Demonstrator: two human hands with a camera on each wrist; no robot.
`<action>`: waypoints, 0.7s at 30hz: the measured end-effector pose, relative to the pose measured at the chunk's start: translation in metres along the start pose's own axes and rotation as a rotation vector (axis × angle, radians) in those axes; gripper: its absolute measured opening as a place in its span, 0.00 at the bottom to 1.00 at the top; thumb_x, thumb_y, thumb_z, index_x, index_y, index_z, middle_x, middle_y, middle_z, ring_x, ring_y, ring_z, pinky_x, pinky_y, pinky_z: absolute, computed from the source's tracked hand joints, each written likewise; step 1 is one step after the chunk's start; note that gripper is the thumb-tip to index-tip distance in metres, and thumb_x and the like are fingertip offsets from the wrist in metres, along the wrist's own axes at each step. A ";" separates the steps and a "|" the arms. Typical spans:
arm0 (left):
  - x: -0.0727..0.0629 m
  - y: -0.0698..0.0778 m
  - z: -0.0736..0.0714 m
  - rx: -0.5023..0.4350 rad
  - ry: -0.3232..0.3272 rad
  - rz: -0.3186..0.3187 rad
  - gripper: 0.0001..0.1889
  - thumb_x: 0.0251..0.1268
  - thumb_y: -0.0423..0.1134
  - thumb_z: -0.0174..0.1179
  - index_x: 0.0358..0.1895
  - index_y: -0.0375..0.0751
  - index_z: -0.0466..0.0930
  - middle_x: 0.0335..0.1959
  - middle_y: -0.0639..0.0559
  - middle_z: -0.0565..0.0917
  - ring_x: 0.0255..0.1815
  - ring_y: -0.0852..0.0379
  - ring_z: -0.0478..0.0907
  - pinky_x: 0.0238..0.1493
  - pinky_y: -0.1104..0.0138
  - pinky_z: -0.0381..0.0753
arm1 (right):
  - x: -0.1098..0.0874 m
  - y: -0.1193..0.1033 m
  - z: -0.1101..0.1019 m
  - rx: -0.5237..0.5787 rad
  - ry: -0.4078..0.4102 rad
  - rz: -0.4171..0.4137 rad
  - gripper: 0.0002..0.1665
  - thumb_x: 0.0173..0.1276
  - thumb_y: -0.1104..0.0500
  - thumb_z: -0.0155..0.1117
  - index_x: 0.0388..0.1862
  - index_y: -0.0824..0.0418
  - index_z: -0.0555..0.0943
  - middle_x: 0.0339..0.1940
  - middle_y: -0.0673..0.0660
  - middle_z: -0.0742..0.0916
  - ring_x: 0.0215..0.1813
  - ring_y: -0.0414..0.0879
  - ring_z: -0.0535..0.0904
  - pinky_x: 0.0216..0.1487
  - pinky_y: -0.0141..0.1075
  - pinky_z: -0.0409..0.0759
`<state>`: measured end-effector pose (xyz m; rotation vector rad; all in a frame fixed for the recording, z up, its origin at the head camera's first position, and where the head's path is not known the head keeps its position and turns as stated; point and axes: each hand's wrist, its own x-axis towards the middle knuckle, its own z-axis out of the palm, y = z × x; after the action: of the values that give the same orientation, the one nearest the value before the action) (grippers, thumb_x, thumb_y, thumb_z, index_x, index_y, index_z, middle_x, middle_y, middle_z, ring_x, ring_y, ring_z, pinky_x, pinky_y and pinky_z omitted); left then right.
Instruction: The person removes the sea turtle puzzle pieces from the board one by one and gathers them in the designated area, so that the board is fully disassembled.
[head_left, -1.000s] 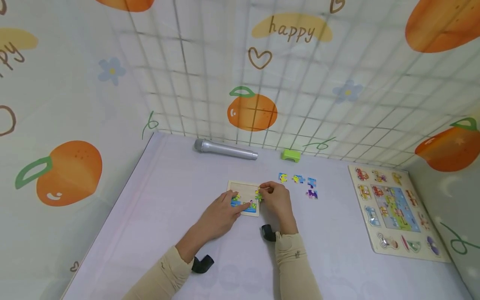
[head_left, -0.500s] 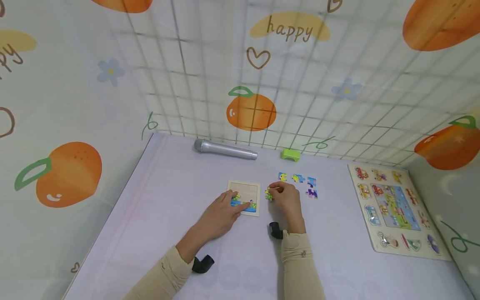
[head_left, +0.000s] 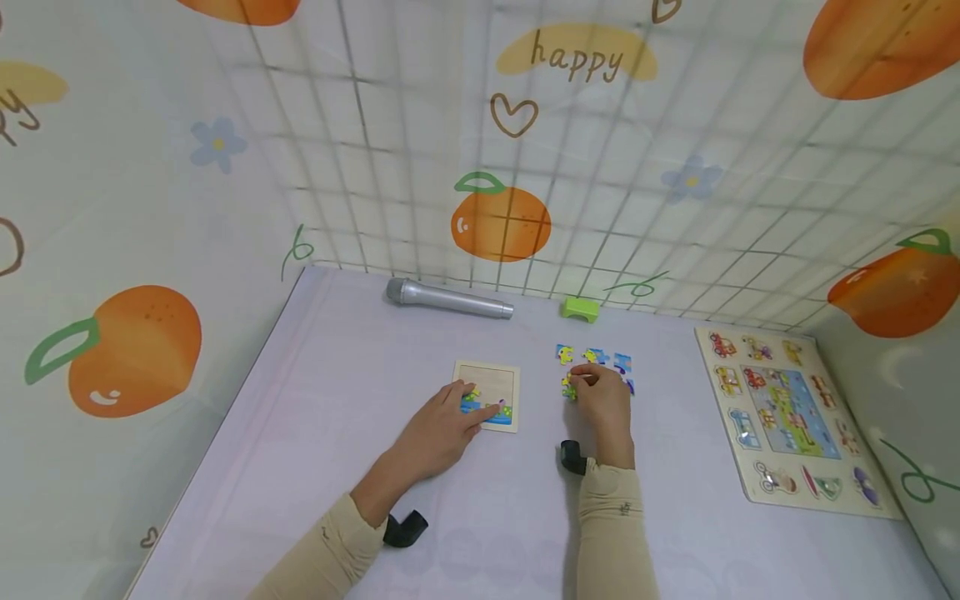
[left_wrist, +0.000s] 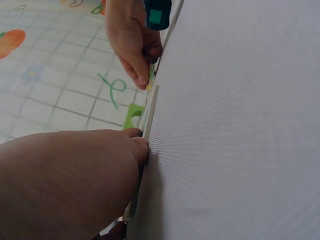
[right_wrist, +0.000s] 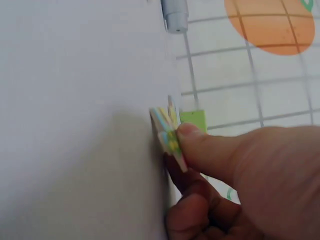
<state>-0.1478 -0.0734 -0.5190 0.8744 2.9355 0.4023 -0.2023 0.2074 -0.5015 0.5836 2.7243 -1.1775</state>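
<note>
Green-yellow puzzle piece (right_wrist: 173,142) between right-hand fingers (head_left: 586,372)

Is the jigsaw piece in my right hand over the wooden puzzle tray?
No, the right hand pinches the jigsaw piece to the right of the wooden puzzle tray, outside its rim.

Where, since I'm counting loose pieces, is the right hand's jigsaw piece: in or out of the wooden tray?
Out: the right hand pinches the jigsaw piece to the right of the wooden tray, apart from it.
</note>
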 end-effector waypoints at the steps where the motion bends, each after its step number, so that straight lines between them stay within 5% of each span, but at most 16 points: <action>1: 0.000 0.000 0.000 -0.002 -0.002 -0.001 0.24 0.79 0.45 0.55 0.74 0.70 0.70 0.75 0.37 0.66 0.76 0.42 0.65 0.76 0.52 0.68 | 0.000 0.001 -0.001 -0.007 0.009 -0.006 0.11 0.74 0.56 0.63 0.50 0.55 0.87 0.41 0.58 0.88 0.36 0.49 0.78 0.31 0.33 0.73; 21: 0.000 0.000 0.000 0.001 -0.013 -0.008 0.24 0.80 0.46 0.54 0.74 0.71 0.69 0.76 0.38 0.65 0.77 0.41 0.63 0.77 0.52 0.68 | 0.001 0.012 -0.017 -0.033 0.141 0.017 0.14 0.74 0.55 0.64 0.50 0.63 0.87 0.44 0.61 0.90 0.45 0.53 0.80 0.34 0.33 0.74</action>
<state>-0.1477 -0.0738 -0.5189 0.8621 2.9268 0.3940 -0.1980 0.2278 -0.4983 0.7106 2.8427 -1.1261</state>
